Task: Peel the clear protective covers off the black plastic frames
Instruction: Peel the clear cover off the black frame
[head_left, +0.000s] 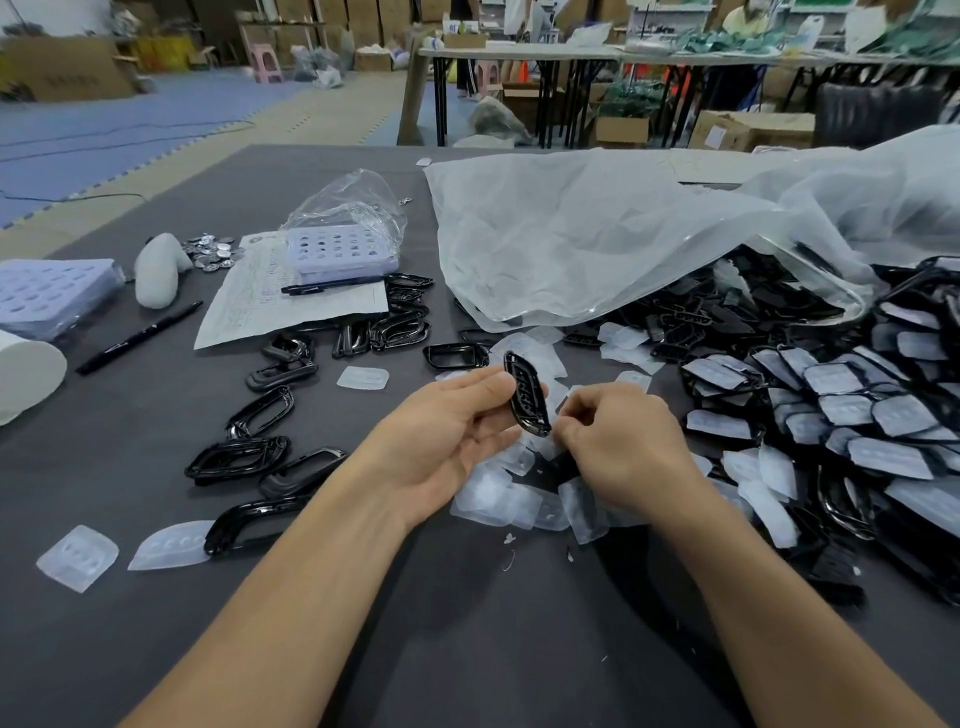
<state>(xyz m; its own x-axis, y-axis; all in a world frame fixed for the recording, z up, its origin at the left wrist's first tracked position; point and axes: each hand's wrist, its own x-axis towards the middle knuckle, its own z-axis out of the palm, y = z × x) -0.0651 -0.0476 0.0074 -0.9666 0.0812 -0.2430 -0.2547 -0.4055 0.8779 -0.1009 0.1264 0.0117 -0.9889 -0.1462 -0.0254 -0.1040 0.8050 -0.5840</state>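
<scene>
My left hand (447, 431) holds a black plastic frame (525, 395) upright between thumb and fingers above the dark table. My right hand (618, 441) is curled just right of the frame's lower end, fingertips pinched together against it; what they pinch is hidden. Peeled clear covers (519, 499) lie in a heap under both hands. A large pile of covered black frames (831, 405) spreads across the right. Bare black frames (270, 415) lie scattered on the left.
A big translucent plastic bag (597, 244) lies behind the pile. Paper sheet with a pen (296, 291), lilac trays (337, 249) (47, 291), a marker (140, 338), metal discs (213, 252) and two loose covers (78, 556) sit at left.
</scene>
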